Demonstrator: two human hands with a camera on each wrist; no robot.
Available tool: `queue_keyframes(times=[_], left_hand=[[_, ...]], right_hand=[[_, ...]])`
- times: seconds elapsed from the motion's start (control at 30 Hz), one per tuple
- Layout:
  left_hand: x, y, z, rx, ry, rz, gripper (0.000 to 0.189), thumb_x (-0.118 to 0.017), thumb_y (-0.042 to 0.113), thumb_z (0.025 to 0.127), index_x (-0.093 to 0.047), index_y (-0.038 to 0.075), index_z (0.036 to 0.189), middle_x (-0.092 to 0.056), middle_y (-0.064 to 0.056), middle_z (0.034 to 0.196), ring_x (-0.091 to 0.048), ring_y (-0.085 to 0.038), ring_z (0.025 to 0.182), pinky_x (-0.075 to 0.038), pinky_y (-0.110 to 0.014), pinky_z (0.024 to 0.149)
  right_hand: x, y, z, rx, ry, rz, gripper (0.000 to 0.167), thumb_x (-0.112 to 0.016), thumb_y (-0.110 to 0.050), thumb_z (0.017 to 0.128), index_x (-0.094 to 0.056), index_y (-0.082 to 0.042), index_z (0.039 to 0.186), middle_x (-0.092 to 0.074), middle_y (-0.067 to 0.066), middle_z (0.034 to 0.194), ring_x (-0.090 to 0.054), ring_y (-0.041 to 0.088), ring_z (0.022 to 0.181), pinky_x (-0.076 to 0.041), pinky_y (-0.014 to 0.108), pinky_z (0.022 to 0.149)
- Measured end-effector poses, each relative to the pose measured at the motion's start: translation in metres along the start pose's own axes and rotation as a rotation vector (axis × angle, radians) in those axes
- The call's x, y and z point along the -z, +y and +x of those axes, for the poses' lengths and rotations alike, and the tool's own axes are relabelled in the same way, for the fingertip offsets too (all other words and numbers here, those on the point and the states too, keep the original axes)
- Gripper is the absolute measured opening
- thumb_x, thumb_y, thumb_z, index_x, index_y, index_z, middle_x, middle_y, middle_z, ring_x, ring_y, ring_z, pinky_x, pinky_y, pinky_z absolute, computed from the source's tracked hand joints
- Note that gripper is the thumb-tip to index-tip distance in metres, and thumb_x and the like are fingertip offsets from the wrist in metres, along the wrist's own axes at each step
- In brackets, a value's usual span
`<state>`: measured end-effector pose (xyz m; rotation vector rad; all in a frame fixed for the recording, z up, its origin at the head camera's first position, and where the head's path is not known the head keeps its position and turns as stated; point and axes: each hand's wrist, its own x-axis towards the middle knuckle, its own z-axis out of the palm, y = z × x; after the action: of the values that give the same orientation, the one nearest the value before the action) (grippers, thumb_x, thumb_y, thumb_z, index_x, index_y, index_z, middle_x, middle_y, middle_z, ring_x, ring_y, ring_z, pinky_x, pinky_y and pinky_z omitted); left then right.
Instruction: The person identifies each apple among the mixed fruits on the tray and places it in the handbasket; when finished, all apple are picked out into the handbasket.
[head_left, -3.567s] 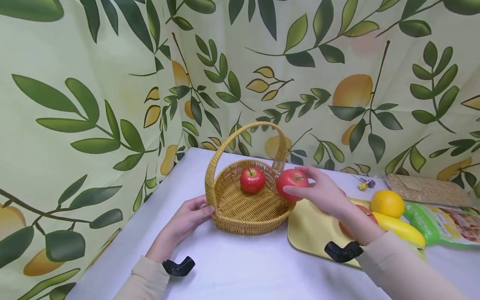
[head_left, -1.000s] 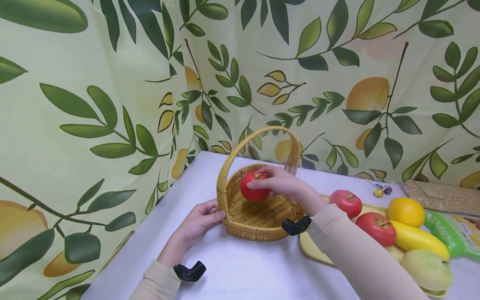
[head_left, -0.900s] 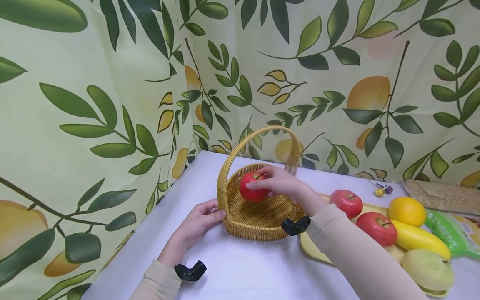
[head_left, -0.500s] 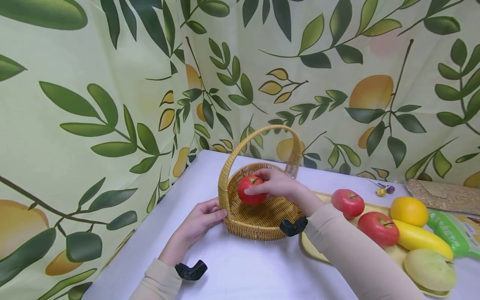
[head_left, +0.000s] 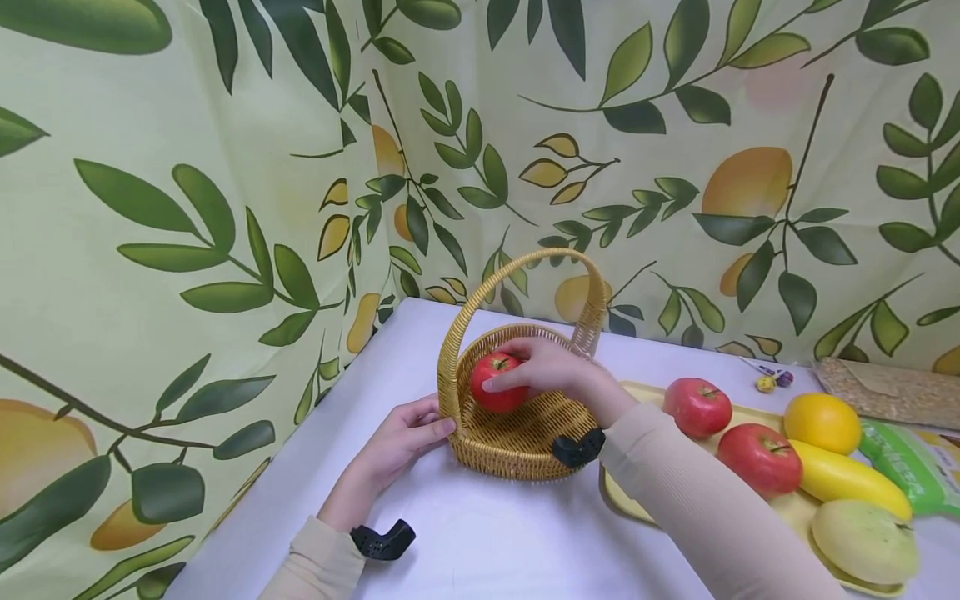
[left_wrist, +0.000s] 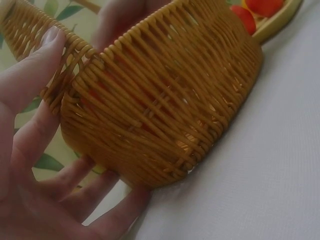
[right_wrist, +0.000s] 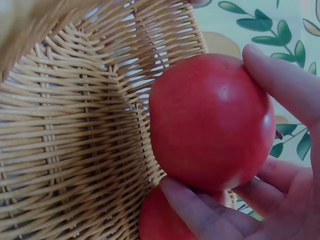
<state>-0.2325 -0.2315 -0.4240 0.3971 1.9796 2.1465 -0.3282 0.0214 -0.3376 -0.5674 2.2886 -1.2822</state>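
Note:
A wicker basket [head_left: 517,467] with a tall arched handle stands on the white table. My left hand [head_left: 401,437] grips its left side; in the left wrist view the thumb [left_wrist: 37,70] lies on the weave at the handle's foot and the other fingers [left_wrist: 75,185] spread along the wall. Inside the basket, at its left, my right hand [head_left: 543,367] holds a red apple [head_left: 495,385] between thumb and fingers. The right wrist view shows this held apple [right_wrist: 210,120] large, with a second red apple [right_wrist: 165,217] in the basket partly hidden behind it and the fingers.
Right of the basket, a yellow tray [head_left: 626,492] bears a red apple [head_left: 697,407], another red apple [head_left: 759,460], an orange [head_left: 822,423], a banana [head_left: 855,482] and a pale green fruit [head_left: 864,540]. Beyond lie a green packet [head_left: 903,467] and small flowers [head_left: 767,383]. Patterned cloth hangs behind.
My right hand has carried the apple from over the basket's right rim to its left side inside, then slightly farther left and down. My left hand keeps its hold on the basket.

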Motion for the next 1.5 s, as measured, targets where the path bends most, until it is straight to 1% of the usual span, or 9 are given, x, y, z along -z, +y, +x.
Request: queue_keyframes(times=[0.2,0.4,0.5,0.6,0.67,0.9,1.1,1.33,1.5], left_hand=[[-0.001,0.001,0.000,0.003,0.005,0.008,0.056,-0.073,0.013,0.096,-0.050,-0.016,0.139,-0.058,-0.033,0.134,-0.058,-0.041,0.125,-0.052,-0.035,0.102],[0.001,0.001,0.001,0.012,0.008,0.016,0.056,-0.073,0.014,0.097,-0.051,-0.013,0.140,-0.059,-0.031,0.135,-0.059,-0.037,0.125,-0.051,-0.035,0.103],[0.001,0.001,0.000,0.013,0.008,0.016,0.055,-0.072,0.013,0.097,-0.051,-0.013,0.140,-0.059,-0.031,0.135,-0.059,-0.038,0.125,-0.052,-0.035,0.102],[0.001,0.001,0.000,0.012,0.002,0.016,0.055,-0.072,0.013,0.097,-0.051,-0.014,0.140,-0.059,-0.031,0.135,-0.059,-0.039,0.125,-0.052,-0.035,0.102],[0.000,0.001,-0.001,0.013,-0.001,0.017,0.054,-0.072,0.013,0.097,-0.052,-0.013,0.140,-0.059,-0.031,0.135,-0.059,-0.038,0.125,-0.052,-0.035,0.102],[0.000,0.004,0.000,0.021,0.006,0.031,0.049,-0.073,0.014,0.096,-0.058,-0.007,0.138,-0.062,-0.026,0.133,-0.062,-0.027,0.119,-0.052,-0.036,0.102],[0.000,0.004,0.000,0.026,0.006,0.028,0.050,-0.073,0.014,0.096,-0.058,-0.007,0.138,-0.064,-0.021,0.133,-0.060,-0.032,0.123,-0.052,-0.038,0.102],[0.000,0.004,-0.001,0.025,0.011,0.029,0.050,-0.074,0.015,0.096,-0.058,-0.007,0.138,-0.064,-0.020,0.133,-0.061,-0.027,0.120,-0.052,-0.037,0.102],[0.000,0.004,-0.001,0.023,0.003,0.017,0.051,-0.074,0.015,0.096,-0.057,-0.008,0.139,-0.063,-0.024,0.133,-0.061,-0.033,0.121,-0.053,-0.038,0.101]], right_hand=[[-0.001,0.000,0.004,-0.012,-0.014,-0.011,0.066,-0.088,-0.035,0.081,-0.061,-0.008,0.135,-0.063,0.010,0.124,-0.061,0.027,0.110,-0.061,0.037,0.084],[-0.004,0.001,0.008,-0.009,-0.028,-0.103,0.069,-0.088,-0.039,0.081,-0.061,-0.009,0.137,-0.063,0.008,0.123,-0.061,0.026,0.108,-0.061,0.037,0.081],[-0.007,0.001,0.011,0.012,-0.036,-0.184,0.068,-0.087,-0.041,0.080,-0.062,-0.011,0.136,-0.064,0.006,0.122,-0.060,0.025,0.108,-0.059,0.037,0.084],[-0.009,0.002,0.012,0.021,-0.038,-0.254,0.068,-0.086,-0.043,0.080,-0.063,-0.013,0.137,-0.064,0.005,0.123,-0.058,0.024,0.110,-0.055,0.039,0.090],[-0.010,0.002,0.012,0.017,-0.044,-0.275,0.069,-0.085,-0.043,0.081,-0.062,-0.014,0.139,-0.064,0.005,0.126,-0.057,0.024,0.112,-0.053,0.041,0.094],[-0.012,-0.004,0.010,0.014,-0.092,-0.281,0.070,-0.083,-0.041,0.083,-0.058,-0.018,0.143,-0.061,0.004,0.132,-0.054,0.026,0.118,-0.049,0.047,0.100],[-0.015,-0.005,0.009,0.004,-0.137,-0.295,0.074,-0.085,-0.036,0.081,-0.054,-0.019,0.147,-0.059,0.005,0.133,-0.053,0.027,0.120,-0.047,0.051,0.103],[-0.020,-0.014,0.005,0.018,-0.104,-0.392,0.073,-0.085,-0.035,0.083,-0.055,-0.018,0.148,-0.060,0.005,0.135,-0.056,0.025,0.117,-0.048,0.049,0.102],[-0.022,-0.017,0.004,0.027,-0.056,-0.476,0.073,-0.085,-0.035,0.083,-0.056,-0.017,0.147,-0.061,0.007,0.136,-0.057,0.026,0.117,-0.049,0.050,0.101]])
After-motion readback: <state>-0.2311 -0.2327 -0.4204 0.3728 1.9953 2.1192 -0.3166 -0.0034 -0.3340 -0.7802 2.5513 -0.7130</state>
